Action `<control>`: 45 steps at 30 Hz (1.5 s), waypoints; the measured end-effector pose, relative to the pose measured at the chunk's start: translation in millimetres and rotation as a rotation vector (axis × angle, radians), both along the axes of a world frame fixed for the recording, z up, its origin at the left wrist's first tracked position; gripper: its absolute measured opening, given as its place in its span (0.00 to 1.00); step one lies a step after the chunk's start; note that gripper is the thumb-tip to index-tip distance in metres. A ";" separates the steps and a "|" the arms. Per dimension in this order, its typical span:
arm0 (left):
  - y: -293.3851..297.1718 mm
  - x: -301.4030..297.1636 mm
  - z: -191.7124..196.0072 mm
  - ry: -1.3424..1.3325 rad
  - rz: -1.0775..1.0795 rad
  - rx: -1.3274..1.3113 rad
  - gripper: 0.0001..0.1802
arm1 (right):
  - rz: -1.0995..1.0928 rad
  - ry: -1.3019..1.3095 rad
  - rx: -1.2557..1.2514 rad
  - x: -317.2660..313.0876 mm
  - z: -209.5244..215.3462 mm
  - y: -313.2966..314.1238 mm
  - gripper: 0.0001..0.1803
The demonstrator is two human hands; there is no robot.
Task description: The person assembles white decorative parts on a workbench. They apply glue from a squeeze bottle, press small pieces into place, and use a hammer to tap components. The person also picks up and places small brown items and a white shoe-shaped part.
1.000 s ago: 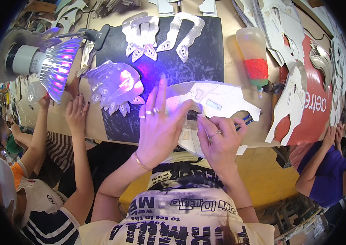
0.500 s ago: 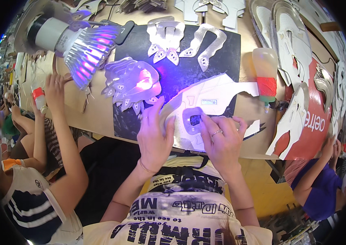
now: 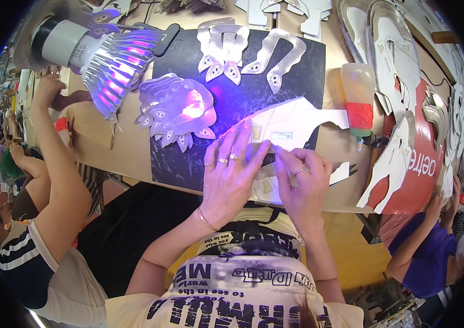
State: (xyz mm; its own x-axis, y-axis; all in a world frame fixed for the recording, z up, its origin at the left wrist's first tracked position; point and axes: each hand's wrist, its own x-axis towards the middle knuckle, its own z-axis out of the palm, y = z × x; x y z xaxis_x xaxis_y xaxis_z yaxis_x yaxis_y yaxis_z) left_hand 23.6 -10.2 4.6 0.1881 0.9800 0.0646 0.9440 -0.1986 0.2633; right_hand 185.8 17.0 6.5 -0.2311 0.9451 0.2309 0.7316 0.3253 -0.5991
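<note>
Left hand (image 3: 231, 175) rests with its fingers extended across a white panel (image 3: 297, 117); the right hand (image 3: 304, 177) has thumb and forefinger drawn close beside the left thumb tip, though I cannot tell whether they grip anything. The panel lies beneath and beyond the 2 hands, partly over a black mat (image 3: 180, 170). Left of the left hand sits a silvery stack (image 3: 174, 112); beyond the right stands a red-banded bottle (image 3: 359, 90).

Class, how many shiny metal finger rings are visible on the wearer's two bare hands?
4: three rings on the left hand, one ring on the right hand; more may be hidden.
</note>
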 end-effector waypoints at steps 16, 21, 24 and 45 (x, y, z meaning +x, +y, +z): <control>-3.0 6.8 -2.2 0.088 -0.045 -0.002 0.33 | -0.168 0.098 -0.166 6.0 0.0 9.9 0.12; -2.0 8.1 -0.1 0.103 -0.041 -0.023 0.34 | -0.266 0.216 -0.196 2.6 -3.2 8.0 0.13; -1.3 8.8 3.1 0.086 -0.032 -0.044 0.35 | -0.302 0.134 -0.142 6.7 -4.0 2.8 0.13; 3.2 24.6 -1.6 -0.138 -0.134 -0.208 0.42 | -0.326 0.095 0.016 10.9 -10.5 -1.1 0.13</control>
